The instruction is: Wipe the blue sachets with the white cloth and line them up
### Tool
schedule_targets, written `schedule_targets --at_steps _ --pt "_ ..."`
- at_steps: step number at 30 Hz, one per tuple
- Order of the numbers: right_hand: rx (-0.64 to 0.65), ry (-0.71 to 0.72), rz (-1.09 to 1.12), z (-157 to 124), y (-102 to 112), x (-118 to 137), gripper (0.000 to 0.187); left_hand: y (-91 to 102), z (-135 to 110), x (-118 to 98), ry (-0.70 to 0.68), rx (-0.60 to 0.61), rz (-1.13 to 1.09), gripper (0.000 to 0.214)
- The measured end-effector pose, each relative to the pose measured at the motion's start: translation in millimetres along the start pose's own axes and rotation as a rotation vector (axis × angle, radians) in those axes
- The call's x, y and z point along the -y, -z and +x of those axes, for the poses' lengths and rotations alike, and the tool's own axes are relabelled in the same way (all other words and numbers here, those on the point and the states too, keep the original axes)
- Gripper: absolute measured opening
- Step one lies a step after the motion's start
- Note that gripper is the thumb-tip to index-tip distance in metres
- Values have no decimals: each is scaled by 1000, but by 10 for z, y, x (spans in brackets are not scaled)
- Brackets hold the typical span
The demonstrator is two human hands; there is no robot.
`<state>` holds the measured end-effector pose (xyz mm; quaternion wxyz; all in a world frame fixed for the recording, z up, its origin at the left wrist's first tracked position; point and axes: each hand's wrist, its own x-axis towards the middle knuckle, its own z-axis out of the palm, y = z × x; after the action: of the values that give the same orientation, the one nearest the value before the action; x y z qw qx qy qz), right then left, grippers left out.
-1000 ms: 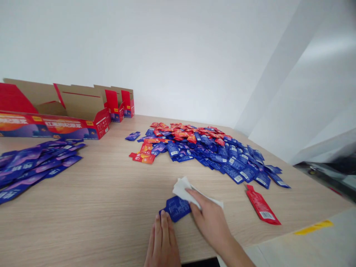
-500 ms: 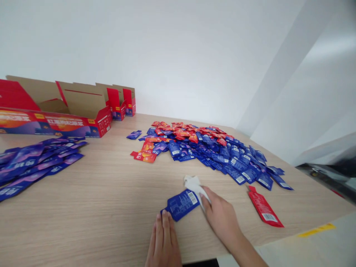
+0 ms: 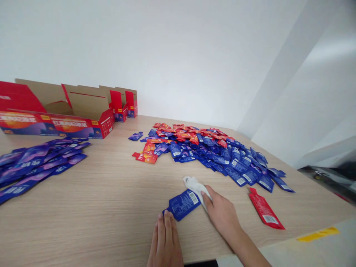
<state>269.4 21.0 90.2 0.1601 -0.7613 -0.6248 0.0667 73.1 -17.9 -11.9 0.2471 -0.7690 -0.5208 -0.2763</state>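
Observation:
A single blue pouch [image 3: 183, 204] lies flat on the table, its printed side with a barcode facing up. The fingertips of my left hand [image 3: 167, 241] rest on its narrow end, fingers stretched out and lying side by side. My right hand [image 3: 222, 211] is closed around a crumpled white cloth [image 3: 193, 184], which touches the pouch's barcode end. To the right of that hand lies a red pouch [image 3: 265, 210] with a barcode.
A large heap of blue and red pouches [image 3: 211, 152] spreads over the back right of the table [image 3: 119, 207]. Overlapping purple-blue pouches [image 3: 41, 163] lie at left. Open red cardboard boxes [image 3: 105, 126] stand behind them. Yellow tape [image 3: 318, 234] shows beyond the near right edge.
The whole view has shifted slightly. The white cloth has changed shape a little in my right hand, still by the pouch's barcode end. My left hand stays on the narrow end.

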Motion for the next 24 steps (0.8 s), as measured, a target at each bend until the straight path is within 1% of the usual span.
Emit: schedule_targets --at_steps 1,2,3,4,6,7,8,9,10,13,14,15,16,17,18,19,20,21,22,23,24 --pt "-24 -67 -25 32 34 -67 38 1 3 -9 5 0 0 47" --pt "-50 -84 -2 32 51 -92 39 3 5 -19 11 0 1 47" --pt "-83 -49 65 1 45 -71 40 8 6 -27 17 1 1 47" --pt "-101 33 153 -54 19 -12 40 15 7 -32 21 4 -1 48" --pt "-73 280 285 -184 -68 162 40 41 12 -29 20 14 -5 47" --pt "-40 387 307 -230 -109 241 40 56 17 -22 16 23 -7 47" --pt "-3 452 301 -249 -135 292 40 71 22 -13 11 33 -9 48" --pt "24 461 272 -237 -141 304 40 83 27 -3 6 40 -9 48" --pt "25 408 227 -198 -127 275 40 90 31 5 2 44 -8 48" --pt "-38 58 61 -16 -3 43 39 70 22 11 2 38 -14 49" --pt "-61 -38 37 24 40 -26 39 52 12 7 5 33 -18 49" --pt "-94 -94 51 38 68 -63 40 31 0 2 7 29 -20 50" --pt "-128 -96 104 24 75 -64 40 10 -14 -4 9 26 -21 51" --pt "-156 -45 181 -17 59 -29 41 -8 -27 -7 9 24 -23 52" --pt "-167 54 252 -74 23 31 41 -22 -39 -9 9 23 -26 53" --pt "-148 183 299 -134 -25 101 41 -30 -48 -6 8 23 -29 53" --pt "-106 314 314 -184 -73 165 41 -32 -53 -1 10 24 -31 53" --pt "-56 411 300 -212 -112 208 42 -29 -53 7 11 26 -33 53" --pt "-18 452 262 -211 -133 219 43 -20 -49 14 9 29 -33 53" --pt "-6 423 207 -183 -133 195 44 -10 -42 20 4 29 -31 53" --pt "-15 327 142 -133 -112 141 43 2 -33 23 -3 28 -31 53"
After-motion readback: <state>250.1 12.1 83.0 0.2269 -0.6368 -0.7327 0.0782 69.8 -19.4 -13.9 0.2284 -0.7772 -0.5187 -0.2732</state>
